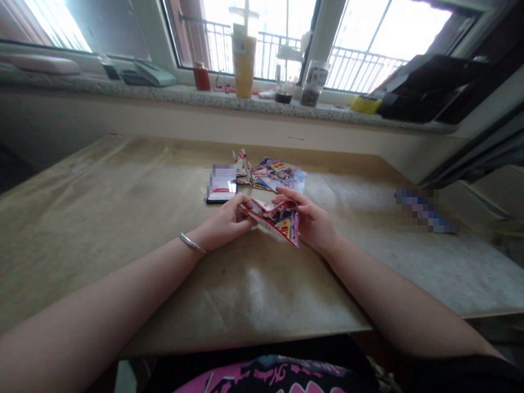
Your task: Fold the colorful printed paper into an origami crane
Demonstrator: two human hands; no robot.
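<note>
A folded piece of colourful printed paper [282, 224] is held above the table between my two hands. My left hand [231, 221], with a silver bangle on its wrist, pinches the paper's left corner. On the other side, my right hand [313, 218] grips the right part, its fingers reaching along the upper edge and partly hidden behind the paper. Just beyond my left hand lies a phone [222, 185] with a lit, blurred-out screen. Behind the paper are a folded paper shape [244, 166] and several printed sheets [282, 173], overlapping one another.
The table [164, 262] has a yellowish, shiny cover. A blurred blue item [426, 210] lies at the right. Along the window sill stand a red-brown jar [201, 76], a tall yellow bottle [244, 65], clear containers [314, 82], a yellow roll [365, 103] and a black object [426, 87].
</note>
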